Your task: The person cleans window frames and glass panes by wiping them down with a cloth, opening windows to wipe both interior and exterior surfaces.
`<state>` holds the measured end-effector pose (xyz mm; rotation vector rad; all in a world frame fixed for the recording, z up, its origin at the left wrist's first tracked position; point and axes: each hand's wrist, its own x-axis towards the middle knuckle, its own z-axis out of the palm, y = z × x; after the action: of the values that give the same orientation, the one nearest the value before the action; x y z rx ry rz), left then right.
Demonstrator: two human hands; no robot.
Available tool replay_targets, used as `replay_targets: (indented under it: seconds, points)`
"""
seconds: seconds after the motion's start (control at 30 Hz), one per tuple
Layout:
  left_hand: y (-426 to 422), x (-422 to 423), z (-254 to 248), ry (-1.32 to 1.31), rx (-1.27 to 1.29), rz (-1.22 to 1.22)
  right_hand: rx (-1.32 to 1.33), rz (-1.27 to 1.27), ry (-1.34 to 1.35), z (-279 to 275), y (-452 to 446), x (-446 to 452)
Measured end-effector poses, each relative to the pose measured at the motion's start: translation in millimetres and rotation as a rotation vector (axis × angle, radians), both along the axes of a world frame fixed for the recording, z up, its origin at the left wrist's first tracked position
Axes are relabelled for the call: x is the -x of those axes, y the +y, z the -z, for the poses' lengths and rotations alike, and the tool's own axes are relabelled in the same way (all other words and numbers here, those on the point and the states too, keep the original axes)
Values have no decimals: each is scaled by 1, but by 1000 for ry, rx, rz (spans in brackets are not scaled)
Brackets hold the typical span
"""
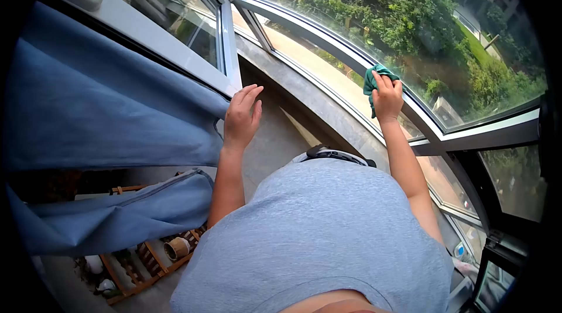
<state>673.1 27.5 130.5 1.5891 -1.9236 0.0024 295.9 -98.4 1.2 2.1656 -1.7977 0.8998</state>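
Observation:
A green cloth (370, 83) is bunched under my right hand (387, 97), which presses it against the window frame (352, 62) along the lower edge of the large glass pane (386, 14). Part of the cloth hangs down below my fingers. My left hand (242, 117) is raised beside the corner of an open window sash (232, 79), its fingers apart and holding nothing. Whether its fingertips touch the sash corner I cannot tell.
Blue curtains (117, 96) hang on the left, close to my left forearm. Below them stands a wooden rack (153, 260) with a small pot (177, 248). A stone sill (304, 87) runs under the windows. Another dark-framed sash (509, 196) stands at the right.

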Motion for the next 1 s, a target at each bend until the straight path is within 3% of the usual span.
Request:
replay_targets:
  seconds: [0.27, 0.3, 0.37, 0.43, 0.47, 0.5, 0.57, 0.67, 0.73, 0.8, 0.87, 0.97, 1.0]
  points:
    - [-21, 11, 4, 79, 75, 117, -227, -76, 107, -34, -1, 4]
    - [-19, 11, -1, 69, 134, 110, -241, -59, 127, -41, 9, 13]
    - [1, 19, -30, -130, 508, 42, -180, -36, 101, -30, 25, 42]
    - [35, -2, -44, -490, 1003, -189, -142, 8, 125, -17, 42, 67]
    - [51, -17, -58, -571, 1090, -374, -159, 19, 98, -12, 48, 77]
    - [46, -29, -65, -398, 1149, -514, -183, 43, 64, -11, 53, 82]
    - [47, -42, -81, -363, 850, -876, -187, 67, 44, -9, 54, 84]
    - [49, -81, -68, -282, 779, -1073, -160, 66, 40, -6, 50, 81]
    - [57, -111, -65, -292, 773, -1367, -163, 84, 4, -3, 49, 82]
    - [55, -137, -52, 390, 840, -904, -140, 80, 8, -1, 51, 80]
    - [48, -147, -39, 527, 754, -697, -126, 70, 22, -1, 52, 81]
    - [48, -134, -38, 668, 807, -746, -144, 69, 36, -3, 51, 82]
    - [48, -132, -40, 530, 908, -793, -147, 70, 39, -2, 52, 83]
